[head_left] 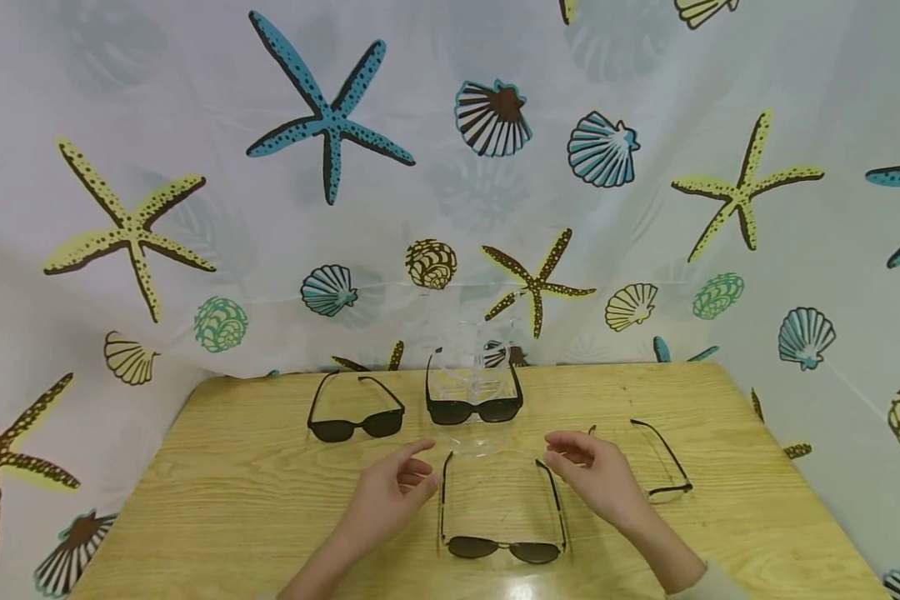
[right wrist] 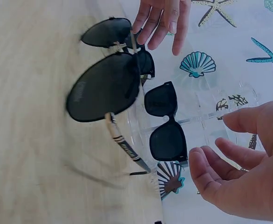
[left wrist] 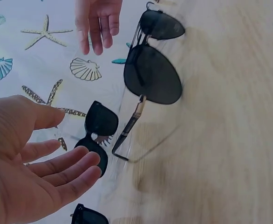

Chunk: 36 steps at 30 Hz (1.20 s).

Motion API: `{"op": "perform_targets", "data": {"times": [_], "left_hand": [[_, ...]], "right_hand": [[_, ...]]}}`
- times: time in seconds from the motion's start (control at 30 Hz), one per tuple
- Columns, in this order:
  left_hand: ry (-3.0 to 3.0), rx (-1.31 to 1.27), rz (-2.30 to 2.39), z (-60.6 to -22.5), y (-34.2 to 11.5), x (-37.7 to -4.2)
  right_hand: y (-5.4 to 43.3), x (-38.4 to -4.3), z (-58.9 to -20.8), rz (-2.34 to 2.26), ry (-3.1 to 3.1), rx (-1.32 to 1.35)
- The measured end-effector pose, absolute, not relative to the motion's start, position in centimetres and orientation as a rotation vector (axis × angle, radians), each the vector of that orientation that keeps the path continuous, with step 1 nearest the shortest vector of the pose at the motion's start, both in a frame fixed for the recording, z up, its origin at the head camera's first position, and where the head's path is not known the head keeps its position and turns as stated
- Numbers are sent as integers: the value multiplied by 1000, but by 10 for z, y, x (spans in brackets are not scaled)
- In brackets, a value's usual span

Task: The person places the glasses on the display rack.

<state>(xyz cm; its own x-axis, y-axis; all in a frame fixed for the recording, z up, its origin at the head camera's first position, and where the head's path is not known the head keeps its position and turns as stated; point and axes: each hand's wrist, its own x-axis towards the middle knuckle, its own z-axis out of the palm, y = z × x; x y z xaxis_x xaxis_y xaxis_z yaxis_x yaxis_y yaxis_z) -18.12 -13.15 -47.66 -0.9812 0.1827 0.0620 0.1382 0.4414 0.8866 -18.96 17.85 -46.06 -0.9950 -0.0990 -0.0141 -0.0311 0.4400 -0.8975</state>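
Aviator sunglasses (head_left: 536, 552) lie on the table nearest me, lenses toward me and temples spread away. My left hand (head_left: 392, 493) hovers by the tip of their left temple, fingers loosely bent and holding nothing. On the other side, my right hand (head_left: 598, 475) is held near the right temple's tip, also holding nothing. Just beyond both hands, black sunglasses (head_left: 474, 412) hang on a clear plastic display stand (head_left: 480, 446). In the left wrist view, the left palm faces the aviator sunglasses (left wrist: 155, 74), with a gap between. The right wrist view shows the right fingers relaxed and apart.
Another pair of black sunglasses (head_left: 356, 427) lies at the back left. Thin-framed eyeglasses (head_left: 671, 489) rest to the right, partly hidden behind the right hand. A patterned curtain (head_left: 420, 200) with starfish and shells rises behind the wooden table (head_left: 232, 483) and along its sides.
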Motion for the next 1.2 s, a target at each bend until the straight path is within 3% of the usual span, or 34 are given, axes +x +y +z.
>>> {"op": "perform_targets", "data": {"times": [0.67,1.2], "left_hand": [[2586,338,1505,-500,-130,-155],[2449,354,1472,-511,-129,-152]], "right_hand": [[190,-147,-490,-1530,2615,-103],[192,-140,-510,-1580,2448,-170]]}}
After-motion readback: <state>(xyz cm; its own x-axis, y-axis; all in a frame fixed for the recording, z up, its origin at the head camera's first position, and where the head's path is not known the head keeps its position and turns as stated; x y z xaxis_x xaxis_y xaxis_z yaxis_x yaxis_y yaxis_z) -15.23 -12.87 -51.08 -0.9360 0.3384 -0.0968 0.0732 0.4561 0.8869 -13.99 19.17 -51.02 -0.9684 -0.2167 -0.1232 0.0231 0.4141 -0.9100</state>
